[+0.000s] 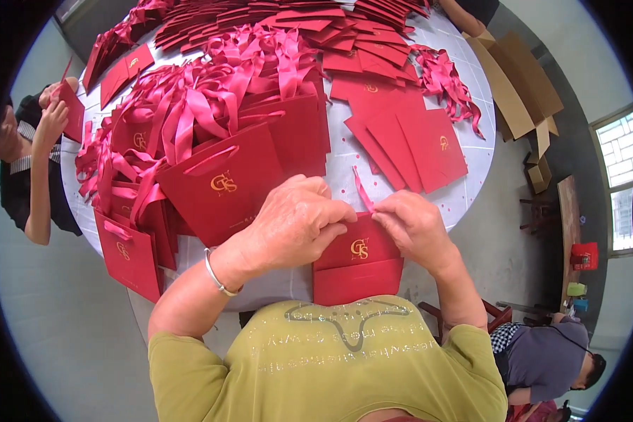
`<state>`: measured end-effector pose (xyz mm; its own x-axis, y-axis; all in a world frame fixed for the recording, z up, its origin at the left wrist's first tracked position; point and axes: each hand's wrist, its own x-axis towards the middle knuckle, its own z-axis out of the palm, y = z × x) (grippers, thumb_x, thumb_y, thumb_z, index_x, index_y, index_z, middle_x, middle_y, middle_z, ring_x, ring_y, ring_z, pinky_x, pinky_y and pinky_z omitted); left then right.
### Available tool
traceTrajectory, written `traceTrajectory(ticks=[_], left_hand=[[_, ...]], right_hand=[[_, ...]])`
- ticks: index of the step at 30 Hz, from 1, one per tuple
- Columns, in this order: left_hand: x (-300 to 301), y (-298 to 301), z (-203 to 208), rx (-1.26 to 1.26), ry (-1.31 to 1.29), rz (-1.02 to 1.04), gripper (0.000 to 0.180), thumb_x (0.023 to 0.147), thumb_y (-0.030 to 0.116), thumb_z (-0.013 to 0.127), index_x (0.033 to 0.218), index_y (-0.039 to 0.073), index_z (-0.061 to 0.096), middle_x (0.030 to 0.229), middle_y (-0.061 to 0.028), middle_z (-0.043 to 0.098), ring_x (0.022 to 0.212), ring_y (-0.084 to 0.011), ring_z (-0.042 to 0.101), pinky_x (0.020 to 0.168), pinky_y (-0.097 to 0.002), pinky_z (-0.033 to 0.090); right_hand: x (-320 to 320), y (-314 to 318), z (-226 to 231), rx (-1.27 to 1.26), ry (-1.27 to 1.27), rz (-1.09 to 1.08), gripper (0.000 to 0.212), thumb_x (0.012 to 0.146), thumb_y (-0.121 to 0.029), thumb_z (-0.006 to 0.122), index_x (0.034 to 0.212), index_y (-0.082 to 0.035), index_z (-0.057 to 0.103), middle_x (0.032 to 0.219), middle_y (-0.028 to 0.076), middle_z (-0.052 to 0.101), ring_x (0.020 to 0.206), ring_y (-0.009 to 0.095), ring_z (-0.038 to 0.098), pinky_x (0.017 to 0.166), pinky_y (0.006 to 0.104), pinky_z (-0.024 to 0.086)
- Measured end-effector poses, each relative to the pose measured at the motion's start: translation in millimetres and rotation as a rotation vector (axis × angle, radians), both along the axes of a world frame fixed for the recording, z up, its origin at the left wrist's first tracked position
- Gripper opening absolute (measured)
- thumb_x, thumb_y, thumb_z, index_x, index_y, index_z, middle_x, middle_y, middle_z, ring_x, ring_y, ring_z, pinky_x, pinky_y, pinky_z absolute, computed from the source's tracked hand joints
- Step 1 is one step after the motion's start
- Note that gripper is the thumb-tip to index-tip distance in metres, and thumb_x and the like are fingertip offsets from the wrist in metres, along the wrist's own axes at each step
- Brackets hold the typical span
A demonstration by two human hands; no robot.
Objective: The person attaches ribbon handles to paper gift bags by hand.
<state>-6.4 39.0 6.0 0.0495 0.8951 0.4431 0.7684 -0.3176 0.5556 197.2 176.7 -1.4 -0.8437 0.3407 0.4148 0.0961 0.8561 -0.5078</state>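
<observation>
A red paper gift bag (355,278) with a gold emblem lies folded flat at the table's near edge, right in front of me. My right hand (418,228) is closed at its upper right corner, thumb and finger pinching a pink ribbon (361,188) that sticks up past the bag's top edge. On the other side, my left hand (302,218) is closed too, its fingertips pressed together at the bag's upper left. What those fingers hold is hidden. A bracelet (220,274) circles my left wrist.
Standing red bags with pink ribbon handles (221,183) crowd the round table's left side. Flat red bags (429,151) lie beyond my right hand, with loose pink ribbons (450,84) behind. Another person's hands (53,116) work at the far left. Cardboard boxes (520,84) stand at right.
</observation>
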Motion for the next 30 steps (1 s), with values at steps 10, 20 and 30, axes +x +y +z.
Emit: traceTrajectory(ticks=[10,20,30], left_hand=[[-11.6,3.8,-2.2,-0.701,-0.947,-0.173,0.016,0.096,0.003,0.061,0.110,-0.002,0.065,0.086,-0.0034,0.071,0.058,-0.0061,0.060,0.049,-0.0236,0.046],[-9.0,5.4,-17.9,-0.939,-0.749,-0.052,0.015,0.099,0.006,0.052,0.108,0.001,0.064,0.073,0.0002,0.062,0.055,-0.0060,0.059,0.048,-0.0227,0.043],[-9.4,7.7,-15.3,-1.022,-0.781,0.003,0.014,0.100,0.009,0.052,0.105,0.003,0.065,0.068,0.0015,0.060,0.053,-0.0047,0.056,0.046,-0.0221,0.041]], right_hand=[[2.5,0.0,15.9,0.117,0.011,-0.024,0.014,0.077,-0.003,0.077,0.088,-0.003,0.067,0.079,0.010,0.066,0.072,0.027,0.065,0.064,0.0362,0.050],[-6.2,-30.1,8.6,0.094,0.083,0.051,0.032,0.075,0.005,0.075,0.105,-0.002,0.068,0.077,0.010,0.063,0.066,0.027,0.063,0.059,0.0347,0.050],[-12.2,-38.7,-6.8,0.008,0.110,0.079,0.022,0.071,0.006,0.073,0.090,-0.002,0.063,0.076,0.010,0.063,0.065,0.026,0.063,0.057,0.0351,0.050]])
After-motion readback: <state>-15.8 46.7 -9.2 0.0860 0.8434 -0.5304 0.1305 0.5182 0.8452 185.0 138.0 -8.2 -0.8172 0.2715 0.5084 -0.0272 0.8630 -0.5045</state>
